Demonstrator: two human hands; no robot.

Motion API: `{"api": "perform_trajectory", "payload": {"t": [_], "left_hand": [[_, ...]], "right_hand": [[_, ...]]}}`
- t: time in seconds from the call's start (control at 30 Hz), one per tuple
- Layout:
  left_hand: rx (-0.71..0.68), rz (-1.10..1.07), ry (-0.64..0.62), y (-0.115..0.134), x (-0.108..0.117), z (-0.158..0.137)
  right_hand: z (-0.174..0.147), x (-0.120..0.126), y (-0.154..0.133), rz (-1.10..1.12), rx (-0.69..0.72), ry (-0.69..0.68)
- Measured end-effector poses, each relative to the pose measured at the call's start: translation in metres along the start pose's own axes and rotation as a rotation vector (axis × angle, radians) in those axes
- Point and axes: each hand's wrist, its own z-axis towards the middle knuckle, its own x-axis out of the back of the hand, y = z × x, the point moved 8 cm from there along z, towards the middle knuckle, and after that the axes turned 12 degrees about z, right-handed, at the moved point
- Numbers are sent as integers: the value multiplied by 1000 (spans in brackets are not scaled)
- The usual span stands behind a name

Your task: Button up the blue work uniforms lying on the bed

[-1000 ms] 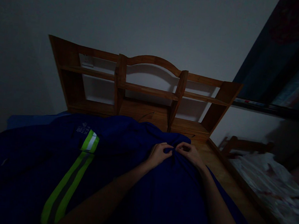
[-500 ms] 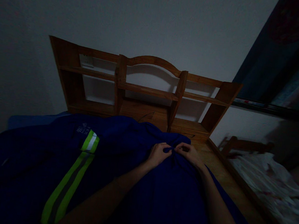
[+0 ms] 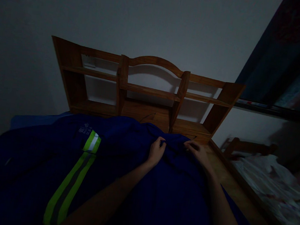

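A dark blue work jacket point(image 3: 126, 138) lies spread out below me, with a yellow-green and silver reflective stripe and a small white print on its left part. My left hand point(image 3: 157, 152) pinches the cloth near the jacket's far edge, thumb and forefinger curled together. To the right, my right hand point(image 3: 198, 153) is also closed in a pinch at the cloth by that edge. Creased fabric lies between the two hands. The dim light hides exactly how much cloth each set of fingertips holds.
Behind the jacket stands a wooden headboard point(image 3: 152, 89) with open shelves against a white wall. A light blue cloth point(image 3: 32, 119) shows at left. Wooden boards point(image 3: 230, 177) run along the right, beside white plastic bags point(image 3: 266, 173) and a dark curtain point(image 3: 285, 58).
My hands were close together on one bit of cloth and have moved apart, left hand to the left, right hand to the right. The view has shifted slightly.
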Motion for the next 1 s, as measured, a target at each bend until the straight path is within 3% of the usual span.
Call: {"api": "perform_trajectory", "payload": {"t": [0.1,0.17,0.2,0.3,0.4,0.53,0.63,0.77,0.87,1.0], "left_hand": [[120,-65,76,-21,2,5],[175,-111,114,-31,3,5],[192,-125,126,-34,3,5],[202,-145,131,-37,2,5],[196,-149,126,-34,3,4],[141,-97,101,-19,8,1],[30,14,122,4,17,-4],[-285,193,172,53,28,-17],[-527,300,63,82,21,-28],[-744,439,-53,94,9,-41]], "right_hand": [[0,43,19,-63,-114,247],[-4,54,36,-60,-290,282],[-6,50,44,-31,-386,235],[-17,14,52,103,-578,-77],[-24,-18,40,129,-519,-316],[-26,-29,28,152,-399,-374],[-23,-25,24,272,-379,-305],[-18,-16,20,346,-368,-192],[-15,-14,14,362,-326,-153],[-14,-17,7,362,-269,-167]]}}
